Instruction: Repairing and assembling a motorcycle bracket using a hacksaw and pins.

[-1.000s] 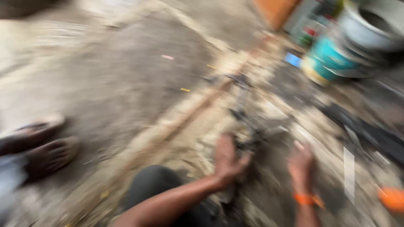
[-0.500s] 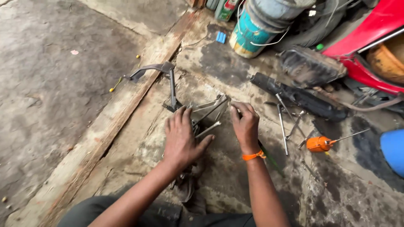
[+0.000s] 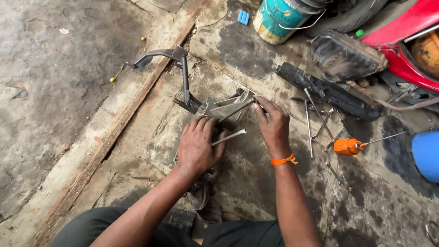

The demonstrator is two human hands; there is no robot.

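Note:
A grey metal bracket with bent tube arms (image 3: 183, 77) lies on the stained concrete floor in front of me. My left hand (image 3: 197, 146) presses down on its near end, fingers closed over it, and a thin steel rod (image 3: 228, 136) sticks out to the right from under that hand. My right hand (image 3: 273, 124), with an orange band on the wrist, pinches the end of a second thin rod (image 3: 235, 111) that slants across the bracket's plates.
Loose rods and spanners (image 3: 315, 121) lie right of my right hand, with an orange-handled screwdriver (image 3: 352, 145) beyond. A black seat-like part (image 3: 345, 55), a long black casing (image 3: 327, 91), a teal paint bucket (image 3: 282, 18), a red body panel (image 3: 402, 41) and a blue container (image 3: 426, 154) crowd the right side.
The view steadied from a blurred sweep onto the bracket. Both hands settled on it, the right hand shifting to the rod end at the bracket's top.

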